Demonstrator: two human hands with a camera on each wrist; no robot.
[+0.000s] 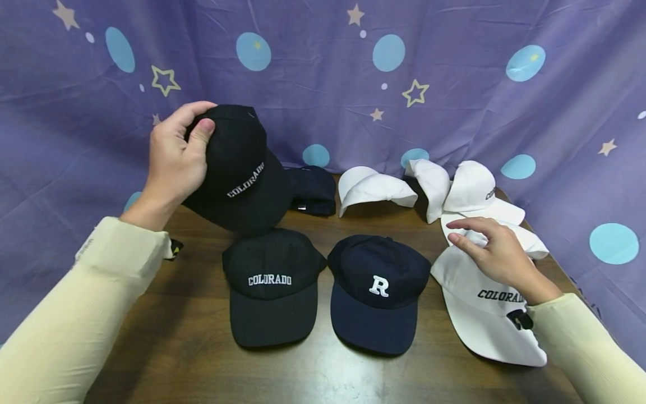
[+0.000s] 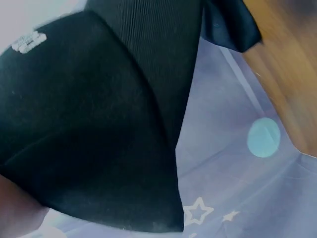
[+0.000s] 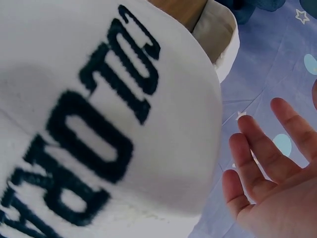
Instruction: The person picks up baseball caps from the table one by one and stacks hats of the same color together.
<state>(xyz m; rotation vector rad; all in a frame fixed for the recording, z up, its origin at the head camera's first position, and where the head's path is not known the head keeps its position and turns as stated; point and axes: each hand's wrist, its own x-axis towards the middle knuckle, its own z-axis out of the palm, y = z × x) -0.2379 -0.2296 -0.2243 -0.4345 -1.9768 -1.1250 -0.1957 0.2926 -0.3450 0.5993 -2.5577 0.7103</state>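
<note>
My left hand (image 1: 179, 154) grips the crown of a black cap (image 1: 234, 143) lettered COLORADO, thumb on the near side, and holds it tilted above the table's left part. In the left wrist view the black cap (image 2: 99, 124) fills much of the picture. Below it, a second black COLORADO cap (image 1: 272, 303) lies with its brim toward me. Over a white COLORADO cap (image 1: 469, 303) at the right hovers my right hand (image 1: 497, 252), holding nothing. The right wrist view shows its fingers (image 3: 267, 153) spread and loosely bent beside the white cap's crown.
A navy cap (image 1: 375, 280) with a white R lies in the front middle. Along the back are a dark cap (image 1: 313, 191) and several white caps, one (image 1: 375, 188) near the middle. A purple curtain (image 1: 313, 84) hangs behind the wooden table (image 1: 171, 314).
</note>
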